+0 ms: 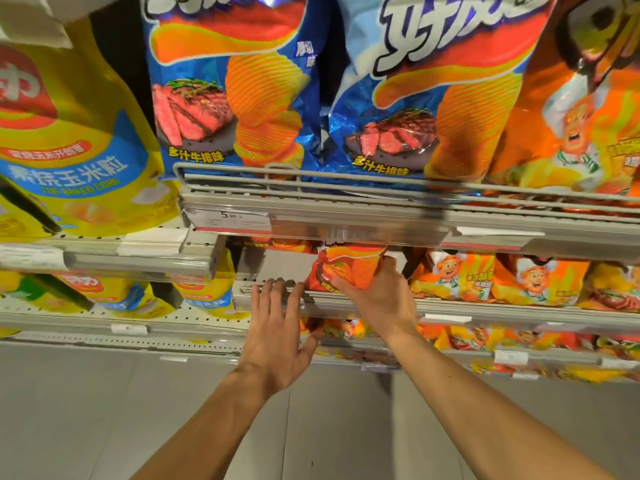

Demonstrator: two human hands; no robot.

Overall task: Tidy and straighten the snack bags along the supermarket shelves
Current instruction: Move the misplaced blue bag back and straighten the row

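Right hand point(375, 292) grips the red snack bag point(346, 268) upright on the middle shelf point(485, 315); left hand point(277, 323), fingers straight, rests just left of it.

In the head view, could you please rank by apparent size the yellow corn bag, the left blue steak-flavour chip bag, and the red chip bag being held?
Yellow corn bag and left blue steak-flavour chip bag: similar, both cropped and nearer the camera, so unranked.
Red chip bag: smallest, gripped by the right hand.
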